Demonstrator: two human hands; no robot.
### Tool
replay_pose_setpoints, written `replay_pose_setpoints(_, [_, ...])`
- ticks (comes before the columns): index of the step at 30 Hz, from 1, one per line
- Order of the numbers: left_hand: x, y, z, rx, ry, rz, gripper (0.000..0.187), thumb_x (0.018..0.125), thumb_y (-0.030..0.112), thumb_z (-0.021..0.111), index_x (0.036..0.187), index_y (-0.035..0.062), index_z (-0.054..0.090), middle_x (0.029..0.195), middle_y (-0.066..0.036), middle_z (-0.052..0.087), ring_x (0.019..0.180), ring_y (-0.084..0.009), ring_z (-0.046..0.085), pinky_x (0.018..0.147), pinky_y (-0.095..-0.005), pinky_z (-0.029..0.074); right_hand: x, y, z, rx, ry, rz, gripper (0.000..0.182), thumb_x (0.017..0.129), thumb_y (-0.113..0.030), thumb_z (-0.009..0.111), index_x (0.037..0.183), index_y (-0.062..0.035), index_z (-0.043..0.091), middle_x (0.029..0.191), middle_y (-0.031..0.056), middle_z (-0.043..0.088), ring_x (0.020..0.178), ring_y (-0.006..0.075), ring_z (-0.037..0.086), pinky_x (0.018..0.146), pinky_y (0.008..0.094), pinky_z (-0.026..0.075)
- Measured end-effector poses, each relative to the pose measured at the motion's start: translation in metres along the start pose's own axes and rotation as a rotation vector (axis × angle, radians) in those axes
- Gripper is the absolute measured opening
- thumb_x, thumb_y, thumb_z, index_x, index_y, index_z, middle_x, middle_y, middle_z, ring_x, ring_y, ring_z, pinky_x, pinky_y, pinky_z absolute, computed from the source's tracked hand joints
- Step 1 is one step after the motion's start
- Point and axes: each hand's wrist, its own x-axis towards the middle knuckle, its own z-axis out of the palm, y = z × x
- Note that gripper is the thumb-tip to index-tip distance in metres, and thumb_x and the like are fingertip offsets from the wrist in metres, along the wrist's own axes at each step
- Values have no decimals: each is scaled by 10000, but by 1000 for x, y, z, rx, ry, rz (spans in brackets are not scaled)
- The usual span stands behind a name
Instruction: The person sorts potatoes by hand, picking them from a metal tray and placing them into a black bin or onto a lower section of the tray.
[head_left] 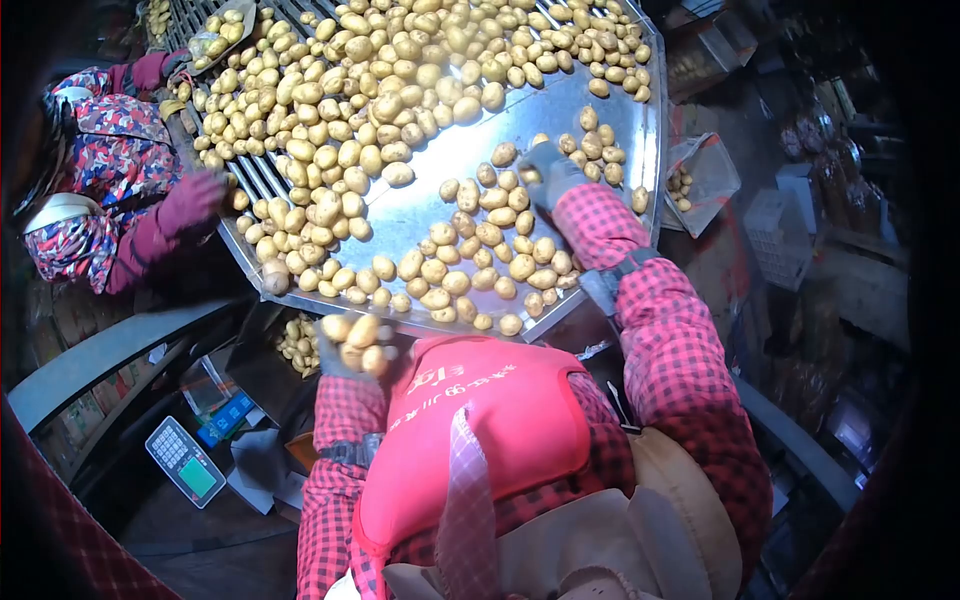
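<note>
My left hand (332, 352), in a grey glove, is closed around several potatoes (362, 340) just off the front edge of a metal sorting table (425, 195). Motion blurs this hand a little. My right hand (552, 174), also gloved, reaches over the right part of the table, fingers curled down around a potato (529, 174) that shows partly at the fingertips. Loose potatoes (490, 235) lie spread on the metal near it, and a small group (592, 150) sits just beyond.
A large heap of potatoes (400, 75) covers the far side and the slatted rack (265, 178). At the left, a co-worker's sleeved arm (165, 230) reaches to the rack, the other holding a scoop (225, 35). A clear bag (700, 180) hangs at right; a scale display (186, 462) stands lower left.
</note>
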Motion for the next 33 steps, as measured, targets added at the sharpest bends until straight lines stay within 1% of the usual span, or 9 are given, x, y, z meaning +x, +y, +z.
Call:
replay_pose_setpoints(1, [-10,11,-7,-28,192,117,460,953,560,574,1153,148,606,1114,-113,634,751,-262,609,550,-419,531,-3,2,-14,-29,79,38,317,861,-208,658,1165,-115,675,1153,197,677,1106,367,652,965,424,514])
replay_pose_setpoints(3, [7,47,-100,-130,-277,242,650,922,671,524,1290,136,551,1260,-168,602,939,-302,638,745,-483,581,2,28,-31,-76,212,118,327,903,-282,620,1175,-115,693,1189,195,680,1102,354,664,959,427,521])
replay_pose_setpoints(6, [-12,83,-132,-249,173,349,719,922,679,517,1378,123,504,1446,-174,500,1379,-363,440,1113,-533,419,3,48,-63,-270,331,196,277,811,-117,672,1084,-114,718,1127,213,697,1075,370,671,925,432,530])
replay_pose_setpoints(10, [-17,106,-151,-203,697,436,622,959,570,534,1388,121,508,1462,-133,483,1365,-354,439,1094,-527,422,17,52,-76,-353,-85,314,489,823,-178,727,1276,-30,622,1209,227,677,1158,363,647,970,411,531])
replay_pose_setpoints(17, [22,75,-64,-28,248,327,454,998,382,590,1311,54,565,1355,-91,563,1306,-331,490,1065,-519,450,23,40,-56,-424,-122,380,624,813,-228,753,1365,-29,542,1317,217,626,1219,356,614,999,404,521])
replay_pose_setpoints(23, [68,-17,7,204,-340,-131,475,993,411,605,1280,36,551,1198,-162,610,1106,-302,624,905,-455,569,-57,-21,-44,-283,2,319,562,859,-392,668,1303,-51,619,1267,233,649,1168,355,640,974,402,528])
replay_pose_setpoints(28, [50,-61,64,136,-179,-299,615,969,541,580,1323,41,516,1226,-156,588,1158,-327,600,950,-489,532,-99,-45,45,100,-162,-472,553,884,-410,663,1340,-102,603,1178,182,672,1052,348,662,913,430,529])
replay_pose_setpoints(30, [50,-67,51,-37,-287,-366,630,973,556,553,1306,22,522,1267,-189,580,1185,-343,582,942,-466,532,-137,-70,21,340,-97,-447,512,865,-382,694,1290,-107,616,1182,158,658,1066,339,649,903,443,523])
replay_pose_setpoints(33, [45,-59,17,-49,-341,-429,587,989,509,543,1309,16,521,1257,-193,582,1140,-321,598,900,-440,545,-135,-53,23,80,-305,-218,471,825,-329,733,1226,-108,624,1221,132,630,1121,328,622,912,450,509])
